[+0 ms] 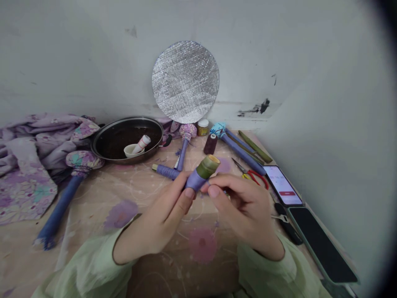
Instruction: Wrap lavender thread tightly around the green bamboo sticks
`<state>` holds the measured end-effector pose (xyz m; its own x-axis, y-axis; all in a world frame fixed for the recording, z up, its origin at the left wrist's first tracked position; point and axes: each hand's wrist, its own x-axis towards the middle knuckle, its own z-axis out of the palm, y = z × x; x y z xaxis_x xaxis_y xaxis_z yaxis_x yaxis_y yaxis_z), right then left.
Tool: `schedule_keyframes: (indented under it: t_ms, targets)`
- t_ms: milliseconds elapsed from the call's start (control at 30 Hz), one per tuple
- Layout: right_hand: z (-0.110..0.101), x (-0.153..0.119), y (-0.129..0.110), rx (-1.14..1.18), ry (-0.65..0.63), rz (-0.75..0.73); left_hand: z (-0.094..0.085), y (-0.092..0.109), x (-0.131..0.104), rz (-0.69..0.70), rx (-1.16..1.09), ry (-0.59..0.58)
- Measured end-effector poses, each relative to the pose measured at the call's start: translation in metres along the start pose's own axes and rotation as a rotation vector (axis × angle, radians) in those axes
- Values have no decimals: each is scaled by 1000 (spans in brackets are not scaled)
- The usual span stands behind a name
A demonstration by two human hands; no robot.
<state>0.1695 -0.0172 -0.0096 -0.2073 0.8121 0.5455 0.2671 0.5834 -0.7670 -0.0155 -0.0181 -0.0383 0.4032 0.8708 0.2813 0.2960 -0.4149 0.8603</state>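
My left hand is wrapped round a short green bamboo tube. Below its bare, pale-rimmed upper end, a purple wrapping covers the tube. My right hand pinches with thumb and forefinger beside that wrapping; it seems to hold a loose purple end, but the fingers mostly hide it. Behind my left hand lies a spool of purple thread. A dark maroon thread cone stands just beyond the tube.
A black pan holds a white cup. A silver foil disc leans against the wall. Purple-wrapped sticks with cloth heads lie about. Red-handled scissors, a lit phone and a dark phone lie at right.
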Motion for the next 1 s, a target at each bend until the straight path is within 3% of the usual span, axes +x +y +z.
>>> schedule_keyframes:
  t_ms: [100,200,567,667,867,1000]
  targets:
    - [0,0,0,-10,7,1,-1,5,0,-103,-136,-105]
    - [-1,0,0,-11,14,9,-2,6,1,-132,-181,-115]
    - [-2,-1,0,61,28,21,1,2,2,-53,-410,-103]
    - [-1,-1,1,22,43,34,2,1,1,-37,-331,-84]
    - [3,1,5,-13,74,134,5,-3,5,124,99,82]
    - [4,2,8,-16,82,164,6,-5,6,202,251,146]
